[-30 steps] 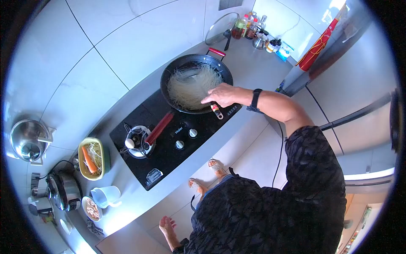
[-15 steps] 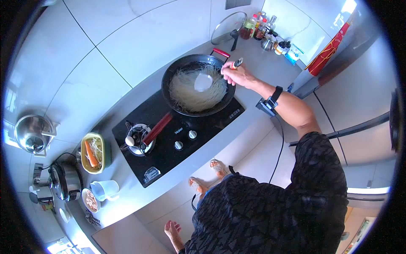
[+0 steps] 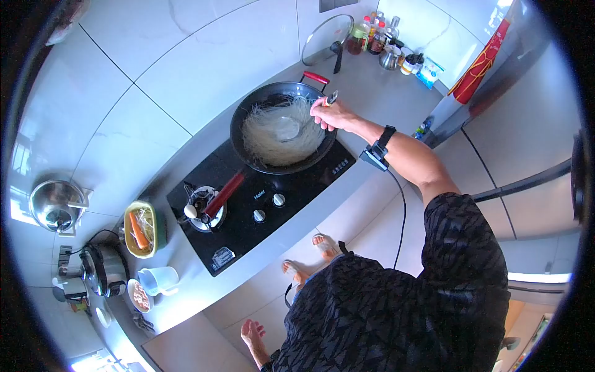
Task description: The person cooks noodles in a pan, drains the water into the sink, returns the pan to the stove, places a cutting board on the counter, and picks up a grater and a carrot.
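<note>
My right hand (image 3: 330, 116) is closed around the handle of a spatula (image 3: 287, 128), above the right side of a black wok (image 3: 238, 146). The spatula's pale blade lies among thin, whitish noodles (image 3: 268, 146) in the wok, partly covered by them. A long dark-red handle (image 3: 224, 197) runs from the wok toward the near left, over the other burner, and a short red handle (image 3: 317, 77) sits at its far side. Away from the counter, my left hand (image 3: 252, 335) hangs low with loosely bent fingers apart and nothing in it.
The wok sits on a black gas hob (image 3: 248, 232). To the left are a yellow-green basin (image 3: 147, 251) with a carrot, a clear jug (image 3: 162, 279), a bowl of pinkish pieces (image 3: 141, 296) and a cooker (image 3: 102, 270). A glass lid (image 3: 313, 53) leans behind, near several bottles (image 3: 372, 37).
My right hand has lowered the spatula slightly to the left, and its blade has sunk into the noodles. The whole view has shifted a little. My left hand still hangs low.
</note>
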Demonstrator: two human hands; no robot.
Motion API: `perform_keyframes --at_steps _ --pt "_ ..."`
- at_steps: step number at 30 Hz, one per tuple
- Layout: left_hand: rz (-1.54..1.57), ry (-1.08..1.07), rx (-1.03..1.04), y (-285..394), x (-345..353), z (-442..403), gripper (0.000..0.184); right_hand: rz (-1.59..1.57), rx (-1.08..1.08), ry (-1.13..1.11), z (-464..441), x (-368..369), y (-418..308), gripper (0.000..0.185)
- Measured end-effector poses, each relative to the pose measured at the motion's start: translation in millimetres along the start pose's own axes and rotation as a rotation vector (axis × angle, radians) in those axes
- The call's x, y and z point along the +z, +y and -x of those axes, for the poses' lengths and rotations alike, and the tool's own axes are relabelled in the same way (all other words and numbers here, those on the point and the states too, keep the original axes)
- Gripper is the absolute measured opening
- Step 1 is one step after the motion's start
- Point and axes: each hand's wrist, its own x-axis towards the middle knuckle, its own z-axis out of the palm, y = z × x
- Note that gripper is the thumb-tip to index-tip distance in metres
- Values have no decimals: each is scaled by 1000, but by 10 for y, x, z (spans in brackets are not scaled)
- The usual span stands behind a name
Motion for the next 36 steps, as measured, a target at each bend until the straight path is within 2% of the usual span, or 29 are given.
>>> perform_keyframes --at_steps 2,5,6,9,10,13,18,20,22,25,26,29,30,33,36 --pt "3 12 0 -54 17 -3 30 98 -68 -10 4 -19 -135 12" --pt "4 9 -10 -77 8 24 29 449 -788 85 82 -121 -216 9" --pt "7 3 -13 -76 24 28 29 580 -591 -6 218 -200 -404 12" --pt "35 -27 5 -71 59 58 29 544 -636 33 307 -295 -437 14" --pt "29 -34 5 -50 72 57 29 423 -781 112 259 -271 -386 10" --pt "12 -40 -5 19 112 42 31 135 -202 6 378 -226 -435 10" --pt "78 -22 -33 50 115 -67 32 67 -96 -77 350 -75 -82 11" --pt "66 -37 -25 28 98 -92 32 416 -633 71 253 -114 92 10" --pt "38 -36 -18 57 94 -36 32 364 -707 64 468 -178 -131 11" --pt "-17 -21 -21 82 155 39 33 574 -870 -78 576 -373 -108 11" --pt "-34 -20 -34 56 153 15 33 551 -871 -69 618 -416 -105 12" --pt "-40 -42 -25 32 155 -17 32 381 -883 246 712 -465 -58 12" --pt "-34 -54 -12 74 185 -15 32 359 -813 343 684 -520 21 11" --pt "-28 -43 -4 200 244 10 31 -230 -335 460 733 -673 264 11" --pt "-60 -74 44 200 233 -53 31 -330 -236 647 722 -845 536 12"
